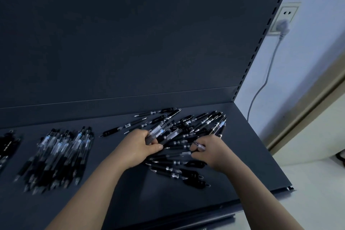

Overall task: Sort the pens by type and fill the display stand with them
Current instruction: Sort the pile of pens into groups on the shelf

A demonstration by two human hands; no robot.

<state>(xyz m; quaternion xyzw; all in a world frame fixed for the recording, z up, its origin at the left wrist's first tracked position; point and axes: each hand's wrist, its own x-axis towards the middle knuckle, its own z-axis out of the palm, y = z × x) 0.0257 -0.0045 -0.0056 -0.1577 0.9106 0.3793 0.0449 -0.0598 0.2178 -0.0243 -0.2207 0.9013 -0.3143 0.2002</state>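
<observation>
The person works over a dark shelf [119, 198] of the display stand, where the pens lie in three lots. On the right is a loose heap [214, 120] of mixed pens, crossed at all angles, likely the unsorted stock. The left hand [138, 148] grips a small bundle of clear-barrelled pens [161, 132], fingers curled round them, probably gathering one type so that it can go over in a single move. The right hand [212, 153] reaches into the near side of the heap and pinches a single clear pen [198, 147] between thumb and fingertips, seemingly to add it to the bundle.

To the left, well apart from the heap, a sorted group [59, 155] lies roughly parallel. It is blurred, though pale barrels show. A darker group [7, 145] sits at the far left edge, so each type seems to have its own patch.

Several black pens in the heap carry small white marks on the barrel, too small to read, and no brand can be made out
</observation>
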